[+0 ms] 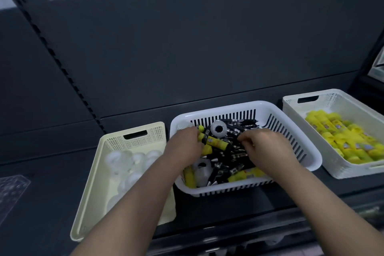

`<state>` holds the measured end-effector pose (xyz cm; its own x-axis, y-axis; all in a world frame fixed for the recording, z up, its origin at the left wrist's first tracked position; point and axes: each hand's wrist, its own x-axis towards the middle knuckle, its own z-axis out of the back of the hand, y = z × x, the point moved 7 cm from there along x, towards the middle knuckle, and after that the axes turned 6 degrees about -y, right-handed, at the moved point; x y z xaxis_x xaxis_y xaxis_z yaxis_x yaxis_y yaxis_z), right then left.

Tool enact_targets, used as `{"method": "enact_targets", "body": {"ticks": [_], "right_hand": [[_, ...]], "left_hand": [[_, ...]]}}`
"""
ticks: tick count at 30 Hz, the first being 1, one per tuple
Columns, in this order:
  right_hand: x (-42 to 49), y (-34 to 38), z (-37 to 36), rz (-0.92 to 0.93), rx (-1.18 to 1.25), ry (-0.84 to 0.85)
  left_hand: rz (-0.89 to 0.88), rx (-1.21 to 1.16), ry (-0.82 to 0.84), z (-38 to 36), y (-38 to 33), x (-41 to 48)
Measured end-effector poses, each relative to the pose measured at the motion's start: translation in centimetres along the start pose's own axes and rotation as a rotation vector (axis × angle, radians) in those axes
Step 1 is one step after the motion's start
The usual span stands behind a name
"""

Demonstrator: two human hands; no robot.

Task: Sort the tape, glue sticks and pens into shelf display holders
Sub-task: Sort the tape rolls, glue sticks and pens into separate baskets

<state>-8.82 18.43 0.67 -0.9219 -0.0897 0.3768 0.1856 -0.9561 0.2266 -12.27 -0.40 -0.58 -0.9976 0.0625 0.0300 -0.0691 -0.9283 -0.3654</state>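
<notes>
A: Hands?
B: Both are down in the middle basket [245,105]. The left hand [185,145] curls its fingers round the end of a yellow glue stick [216,143]. The right hand [265,147] has its fingers bent down into the black pens [232,158]; cannot tell if it holds one.
A: Where is the rest of the stock?
B: Mixed in that basket: mostly pens, a few yellow sticks, and a tape roll [217,129] on top near the back. Sorted tape rolls [124,158] lie in the cream bin [133,143] on the left, sorted glue sticks [349,139] in the white bin [328,97] on the right. All three stand side by side on the dark shelf [52,183].
A: Risks?
B: The glue stick lies tangled among pens, and a pen clip looks caught across it. Lifted fast, it likely drags a pen along, and that pen drops on the shelf or lands in the wrong bin. Also, the left hand has the glue, but the glue bin is on the right. The arm has to cross over the right hand, and a bump there could knock the grip loose. The tape roll sits loose on the pile and may roll off as pens shift under it. No pen holder is in view, so the pens have no sure place to go.
</notes>
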Motion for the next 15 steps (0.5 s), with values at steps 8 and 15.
{"method": "enact_targets", "body": {"ticks": [8,15], "right_hand": [[2.5,-0.4,-0.7,0.1,0.064,-0.007],[4.9,3.8,-5.2,0.29,0.057,0.18]], "left_hand": [[-0.037,-0.375,0.168,-2.7,-3.1,0.0],[0.113,0.282,-0.153,0.5,0.4,-0.1]]}}
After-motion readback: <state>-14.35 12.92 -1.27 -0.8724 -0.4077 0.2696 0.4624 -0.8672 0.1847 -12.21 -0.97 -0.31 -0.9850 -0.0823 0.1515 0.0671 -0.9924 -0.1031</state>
